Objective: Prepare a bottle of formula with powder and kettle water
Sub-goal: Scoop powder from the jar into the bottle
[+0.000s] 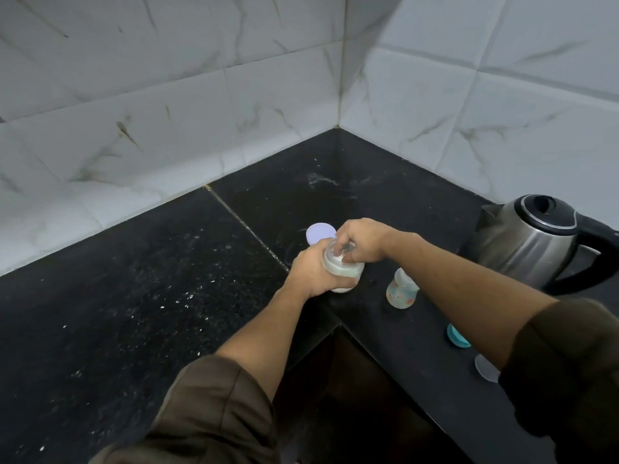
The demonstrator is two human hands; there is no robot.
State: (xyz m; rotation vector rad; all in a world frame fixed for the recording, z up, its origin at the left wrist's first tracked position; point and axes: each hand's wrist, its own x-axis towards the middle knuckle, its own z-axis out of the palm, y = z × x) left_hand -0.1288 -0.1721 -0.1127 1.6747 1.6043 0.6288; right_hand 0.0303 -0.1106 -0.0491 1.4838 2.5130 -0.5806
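My left hand (310,271) has its grip wrapped around the clear glass jar of white powder (341,267) above the black surface (134,313); my right hand (360,241) dips fingers into its mouth, pinching something unclear.

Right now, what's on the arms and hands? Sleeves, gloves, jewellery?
Both hands, the left hand and the right hand, are bare: no gloves, and no rings or watch that I can see. Both forearms are bare too. The dark olive-brown sleeves are loose, creased fabric pushed up toward the elbows. No markings show.
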